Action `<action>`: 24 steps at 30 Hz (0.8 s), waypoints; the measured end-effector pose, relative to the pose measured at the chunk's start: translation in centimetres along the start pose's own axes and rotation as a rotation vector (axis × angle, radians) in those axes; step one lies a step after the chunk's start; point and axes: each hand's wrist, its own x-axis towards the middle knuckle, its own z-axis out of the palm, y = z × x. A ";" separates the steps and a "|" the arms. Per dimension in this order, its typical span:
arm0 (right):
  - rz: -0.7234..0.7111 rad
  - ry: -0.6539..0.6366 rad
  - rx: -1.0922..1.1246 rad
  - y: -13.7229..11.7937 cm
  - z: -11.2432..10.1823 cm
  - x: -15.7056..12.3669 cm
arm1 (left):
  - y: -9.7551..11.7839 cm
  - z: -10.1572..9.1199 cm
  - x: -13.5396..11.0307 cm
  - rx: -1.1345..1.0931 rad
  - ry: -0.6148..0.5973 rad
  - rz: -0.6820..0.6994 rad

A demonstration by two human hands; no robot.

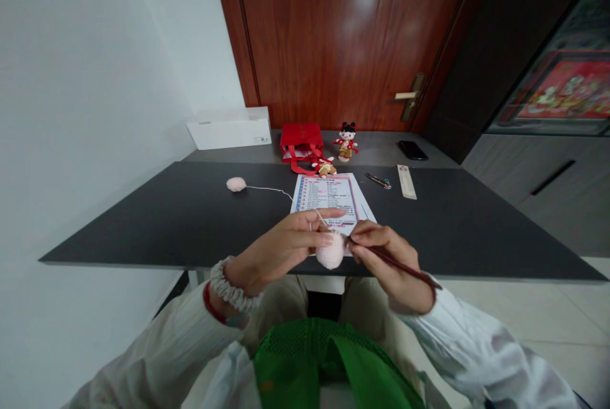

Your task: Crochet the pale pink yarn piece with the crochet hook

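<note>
The left hand (pixel 283 241) and right hand (pixel 404 285) grasp below frame centre, by the dark desk (pixel 190 225): the right a slim brown tool (pixel 391 259), the left a pale pink crocheted piece (pixel 332 256). Left of centre lies a pale ball (pixel 236 184).

The front end of the thin brown stick (pixel 403 264) is hidden at the fingers of the right hand (pixel 393 260); perhaps it is a hook, but the tip does not show. Fingers of the left hand (pixel 283 241) cover one side of the pale pink piece (pixel 330 256). The white yarn (pixel 267 189) passes out of sight behind this hand. On the printed sheet (pixel 326 188) the lines are too small for reading, and the hands hide its lower part. The print on the white strip (pixel 406 181) is likewise too tiny. The framed red picture (pixel 569 94) is blurred and cut by the right edge; the green cloth (pixel 290 358), by the bottom edge.
</note>
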 end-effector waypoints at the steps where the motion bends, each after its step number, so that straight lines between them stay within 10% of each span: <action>1: 0.099 0.012 0.107 -0.1 -0.2 0.0 | 0.0 -0.3 0.0 -0.003 -0.013 -0.004; 24: 0.491 -0.229 0.373 -1.9 -4.2 1.1 | 0.5 -1.9 -0.7 0.151 -0.263 -0.207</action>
